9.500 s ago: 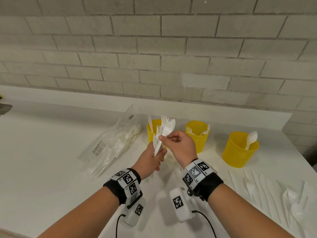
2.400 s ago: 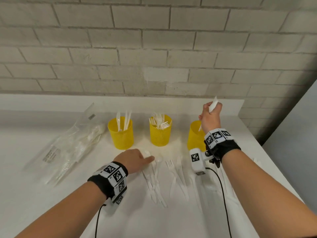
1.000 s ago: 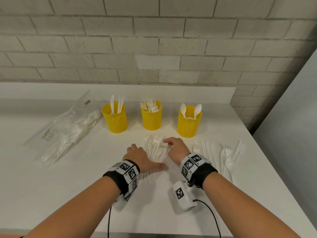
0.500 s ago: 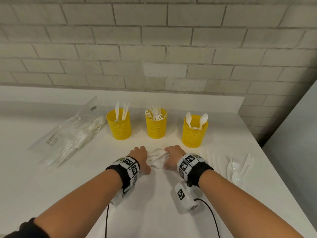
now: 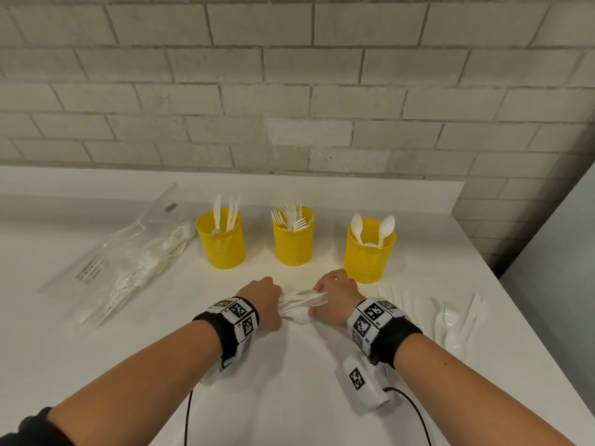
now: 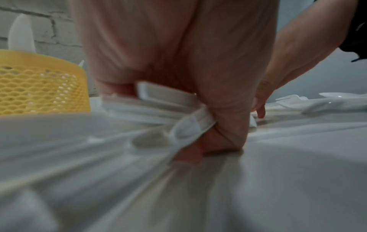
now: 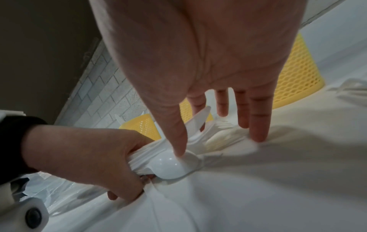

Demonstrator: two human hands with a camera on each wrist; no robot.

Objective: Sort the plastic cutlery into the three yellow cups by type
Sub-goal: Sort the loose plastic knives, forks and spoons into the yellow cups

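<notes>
Three yellow mesh cups stand in a row: the left cup (image 5: 221, 243) holds knives, the middle cup (image 5: 293, 243) forks, the right cup (image 5: 369, 255) spoons. In front of them a bundle of mixed white cutlery (image 5: 302, 302) lies on the white counter (image 5: 289, 397). My left hand (image 5: 273, 304) grips the bundle's left end, fingers curled round it (image 7: 127, 172). My right hand (image 5: 322, 300) meets it from the right. Its fingers are fairly straight: the thumb (image 7: 178, 149) presses a spoon bowl (image 7: 170, 166), and the fingertips (image 7: 258, 135) touch the counter behind the bundle.
More loose knives and spoons (image 5: 450, 317) lie on the counter to the right of my right wrist. A clear plastic bag with cutlery (image 5: 128, 262) lies at the left. The brick wall is behind the cups, and the counter's edge runs along the right.
A second ago both hands lay over spread-out cutlery. They have since swept it together into one bundle, and the left hand has taken hold of it.
</notes>
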